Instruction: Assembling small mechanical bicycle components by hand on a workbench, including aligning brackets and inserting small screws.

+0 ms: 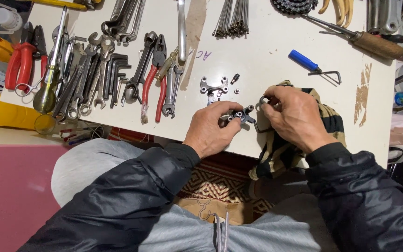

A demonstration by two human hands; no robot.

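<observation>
My left hand [212, 128] pinches a small dark metal bicycle part [241, 115] with round silver ends, at the near edge of the white table [262, 56]. My right hand [295, 116] grips a thin bent hex key [259, 125] whose end meets that part, with a small metal ring near its fingertips. The right hand rests over a striped tan and black cloth [281, 149] that hangs off the table edge. Just beyond my hands lie a silver bracket plate [214, 86] and a few small bolts [235, 77].
Many wrenches and hex keys [94, 70], red-handled pliers [154, 84] and red cutters [19, 63] cover the table's left. A blue-handled hex key [311, 64], a wooden-handled tool [374, 44], a spoke bundle [232, 18] and a chain [295, 5] lie farther back.
</observation>
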